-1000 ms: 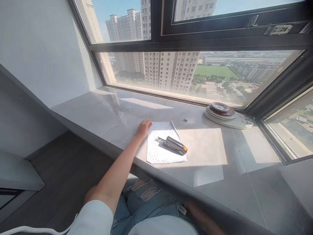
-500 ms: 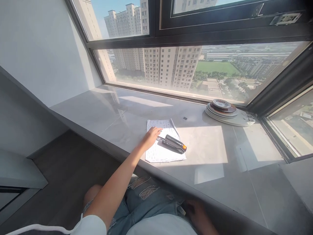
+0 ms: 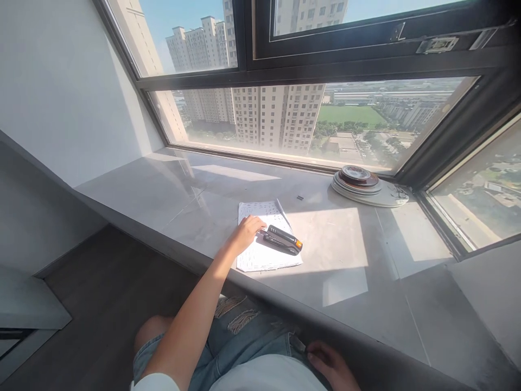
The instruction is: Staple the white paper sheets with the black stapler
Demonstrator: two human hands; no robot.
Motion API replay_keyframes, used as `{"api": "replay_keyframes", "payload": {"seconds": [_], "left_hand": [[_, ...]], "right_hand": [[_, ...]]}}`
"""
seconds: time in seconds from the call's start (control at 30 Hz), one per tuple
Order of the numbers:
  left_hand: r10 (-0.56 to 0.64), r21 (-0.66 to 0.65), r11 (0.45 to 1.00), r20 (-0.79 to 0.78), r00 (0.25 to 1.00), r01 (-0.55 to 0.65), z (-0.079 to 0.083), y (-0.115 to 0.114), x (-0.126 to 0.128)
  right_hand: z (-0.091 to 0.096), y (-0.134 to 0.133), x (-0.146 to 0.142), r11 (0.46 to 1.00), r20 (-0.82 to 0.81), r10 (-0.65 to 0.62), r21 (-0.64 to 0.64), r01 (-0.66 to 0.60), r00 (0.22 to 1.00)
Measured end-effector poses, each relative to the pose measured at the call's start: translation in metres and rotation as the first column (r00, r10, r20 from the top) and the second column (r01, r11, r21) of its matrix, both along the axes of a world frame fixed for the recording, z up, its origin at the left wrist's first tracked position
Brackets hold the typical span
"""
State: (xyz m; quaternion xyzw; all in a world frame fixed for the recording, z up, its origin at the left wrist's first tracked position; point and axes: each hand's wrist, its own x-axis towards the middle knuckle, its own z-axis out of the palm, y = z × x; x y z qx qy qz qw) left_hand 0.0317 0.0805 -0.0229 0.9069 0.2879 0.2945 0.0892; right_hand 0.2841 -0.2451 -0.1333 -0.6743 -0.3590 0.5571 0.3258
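Sheets of printed or written paper (image 3: 252,259) lie on the sill near its front edge. A black stapler (image 3: 281,239) with an orange end rests across them, orange end pointing right. My left hand (image 3: 246,233) is closed at the stapler's left end, where a thin silver metal part shows between the fingers and the black body. The fingertips are partly hidden. Low by my lap, my right hand (image 3: 329,363) hangs in shadow beside the sill's front edge, its fingers loosely curved and apart, with nothing visible in them.
A small dark strip, perhaps staples (image 3: 300,197), lies behind the paper. Stacked plates (image 3: 353,182) sit on an oval platter (image 3: 393,196) by the window corner. Dark window frames (image 3: 187,80) bound the tiled sill (image 3: 179,190) at the back and right.
The view has shifted slightly, and my right hand shows more clearly. My left hand stays at the stapler's left end, its fingers now closer in to it.
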Motion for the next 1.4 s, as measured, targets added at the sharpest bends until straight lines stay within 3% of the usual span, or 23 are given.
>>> {"api": "replay_keyframes", "payload": {"seconds": [0.1,0.2,0.27,0.33,0.43,0.53,0.63,1.03,1.3,1.4], "left_hand": [[0.013,0.059,0.998,-0.063,0.998,-0.009,-0.001,-0.001,0.0],[0.013,0.073,0.997,-0.116,0.993,-0.004,0.001,-0.002,-0.001],[-0.021,0.023,0.999,-0.131,0.991,0.024,0.003,-0.004,-0.003],[-0.062,-0.049,0.997,-0.118,0.991,0.057,0.006,-0.006,-0.006],[-0.082,-0.107,0.991,-0.044,0.996,0.077,0.007,-0.008,-0.011],[-0.083,-0.108,0.991,0.01,0.996,0.084,0.004,-0.007,-0.012],[-0.09,-0.1,0.991,0.014,0.996,0.091,0.001,-0.006,-0.013],[-0.08,-0.123,0.989,0.054,0.995,0.086,0.003,-0.008,-0.014],[-0.067,-0.112,0.991,0.055,0.996,0.073,0.005,-0.009,-0.016],[-0.048,-0.07,0.996,0.074,0.996,0.053,0.005,-0.009,-0.016]], "right_hand": [[-0.006,-0.013,0.007,0.99,0.065,0.068,-0.127,-0.06,0.996],[0.008,-0.016,0.014,0.987,0.107,0.056,-0.158,-0.038,0.993],[0.034,-0.011,0.018,0.996,0.028,0.021,-0.09,-0.018,0.999],[0.071,-0.003,0.022,0.997,-0.165,-0.072,0.005,0.074,0.984],[0.134,0.01,0.024,0.983,-0.456,-0.144,0.036,0.18,0.878],[0.184,0.022,0.02,0.979,-0.538,-0.122,0.073,0.19,0.834],[0.211,0.032,0.011,0.985,-0.537,-0.049,0.115,0.131,0.842],[0.226,0.047,0.01,0.967,-0.362,0.057,0.252,0.039,0.93],[0.218,0.049,0.015,0.959,-0.29,0.022,0.275,0.062,0.957],[0.217,0.048,0.012,0.945,-0.184,0.077,0.326,-0.013,0.98]]}}
